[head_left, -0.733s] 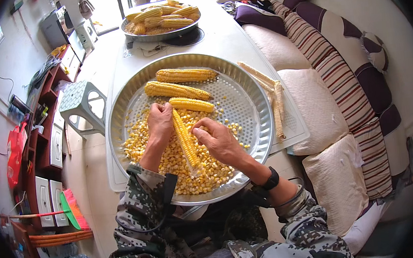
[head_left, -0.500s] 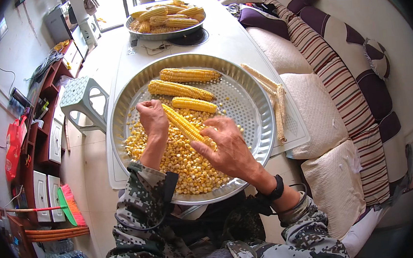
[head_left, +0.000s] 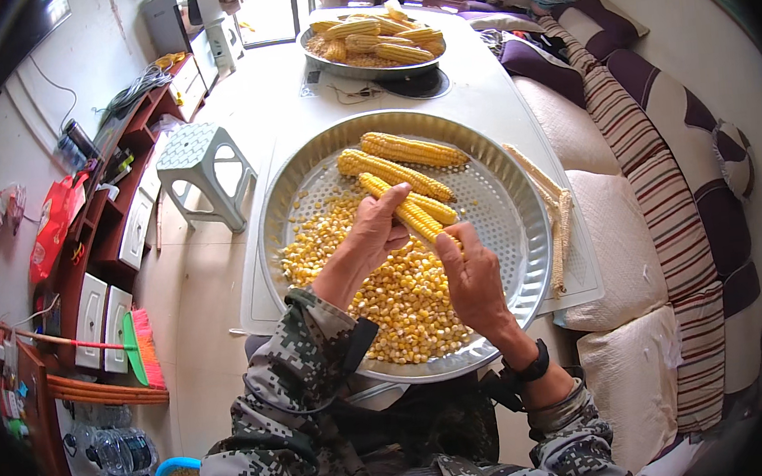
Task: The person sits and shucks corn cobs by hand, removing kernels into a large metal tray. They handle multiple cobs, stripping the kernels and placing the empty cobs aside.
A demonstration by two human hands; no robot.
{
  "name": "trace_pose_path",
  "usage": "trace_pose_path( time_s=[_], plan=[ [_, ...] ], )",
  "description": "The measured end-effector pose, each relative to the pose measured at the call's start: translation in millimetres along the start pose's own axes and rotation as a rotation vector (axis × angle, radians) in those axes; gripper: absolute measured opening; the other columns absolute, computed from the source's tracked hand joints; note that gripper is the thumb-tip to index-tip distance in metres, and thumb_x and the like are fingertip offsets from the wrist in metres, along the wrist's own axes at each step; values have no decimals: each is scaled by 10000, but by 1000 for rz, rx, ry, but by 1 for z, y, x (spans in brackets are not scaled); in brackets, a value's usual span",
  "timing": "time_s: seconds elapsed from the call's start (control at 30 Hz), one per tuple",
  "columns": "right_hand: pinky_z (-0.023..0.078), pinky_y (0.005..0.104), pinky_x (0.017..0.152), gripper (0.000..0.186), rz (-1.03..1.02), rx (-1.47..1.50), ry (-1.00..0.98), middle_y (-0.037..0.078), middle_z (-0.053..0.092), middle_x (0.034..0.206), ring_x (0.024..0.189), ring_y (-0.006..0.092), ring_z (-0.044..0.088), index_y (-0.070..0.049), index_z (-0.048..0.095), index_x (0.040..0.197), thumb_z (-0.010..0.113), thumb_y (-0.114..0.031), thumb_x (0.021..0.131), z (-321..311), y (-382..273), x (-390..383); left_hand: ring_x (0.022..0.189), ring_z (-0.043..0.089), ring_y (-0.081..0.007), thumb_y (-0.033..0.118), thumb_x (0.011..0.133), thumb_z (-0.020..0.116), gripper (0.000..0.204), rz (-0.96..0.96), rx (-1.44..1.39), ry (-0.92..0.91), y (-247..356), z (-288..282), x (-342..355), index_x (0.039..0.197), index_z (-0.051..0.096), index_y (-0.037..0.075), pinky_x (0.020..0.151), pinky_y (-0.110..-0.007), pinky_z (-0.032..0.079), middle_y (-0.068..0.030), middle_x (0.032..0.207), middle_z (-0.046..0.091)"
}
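Corn ear [head_left: 414, 219] slants over the perforated metal pan [head_left: 504, 218] of loose kernels [head_left: 405, 304], our left hand [head_left: 371, 230] grasping its upper part, our right hand [head_left: 473, 275] its lower end.

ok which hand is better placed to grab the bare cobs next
Probably the right hand: it is closer to the bare cobs, which lie right of the pan. The left hand is farther away and would likely have to cross past the right. Both hands are on the yellow cob.
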State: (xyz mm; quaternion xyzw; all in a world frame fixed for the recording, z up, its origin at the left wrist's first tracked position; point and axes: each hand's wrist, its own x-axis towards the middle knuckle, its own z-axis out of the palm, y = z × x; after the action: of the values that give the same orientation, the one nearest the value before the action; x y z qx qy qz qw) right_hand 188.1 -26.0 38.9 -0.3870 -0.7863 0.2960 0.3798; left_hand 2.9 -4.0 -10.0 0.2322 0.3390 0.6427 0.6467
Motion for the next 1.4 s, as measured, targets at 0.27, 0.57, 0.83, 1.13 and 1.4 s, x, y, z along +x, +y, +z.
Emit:
trace_pose_path(
  time_s=[0.27, 0.57, 0.83, 1.13, 1.4],
  plan=[
    [439, 501, 616, 375, 99, 75, 98, 283, 570, 736, 668, 451, 594, 26, 538, 930, 395, -294, 1064, 12, 22, 9, 397, 321, -17, 377, 980, 632, 323, 132, -6, 39, -3, 12, -6, 935, 563, 65, 351, -202, 249, 42, 618, 492],
    [272, 197, 411, 330, 746, 1063, -424, -29, 417, 687, 510, 57, 333, -97, 514, 1029, 388, -399, 1072, -5, 49, 4, 393, 334, -17, 328, 1007, 593, 256, 171, 101, -32, 3, 22, -9, 974, 537, 81, 336, -201, 262, 39, 622, 483],
    [216, 202, 381, 501, 775, 875, -665, -11, 514, 720, 475, 44, 354, -70, 578, 1009, 467, -558, 1027, -16, 20, 16, 436, 366, -17, 387, 991, 613, 292, 58, 130, -8, 4, 25, -14, 990, 543, 103, 365, -198, 257, 36, 688, 518],
    [250, 200, 400, 528, 734, 943, -588, -22, 497, 697, 474, 48, 360, -77, 577, 997, 404, -573, 1040, -12, 31, 15, 560, 591, -57, 411, 1000, 596, 355, -10, 93, -54, 4, 21, -13, 976, 588, 56, 466, -190, 510, -27, 790, 627],
    [451, 218, 585, 619, 616, 817, -536, 32, 639, 925, 734, 79, 569, -8, 622, 1181, 423, -576, 1037, -13, 42, 22, 515, 540, -56, 426, 1005, 585, 399, -140, 114, -104, 3, 28, -14, 988, 586, 27, 474, -206, 532, -10, 731, 596]
  ],
)
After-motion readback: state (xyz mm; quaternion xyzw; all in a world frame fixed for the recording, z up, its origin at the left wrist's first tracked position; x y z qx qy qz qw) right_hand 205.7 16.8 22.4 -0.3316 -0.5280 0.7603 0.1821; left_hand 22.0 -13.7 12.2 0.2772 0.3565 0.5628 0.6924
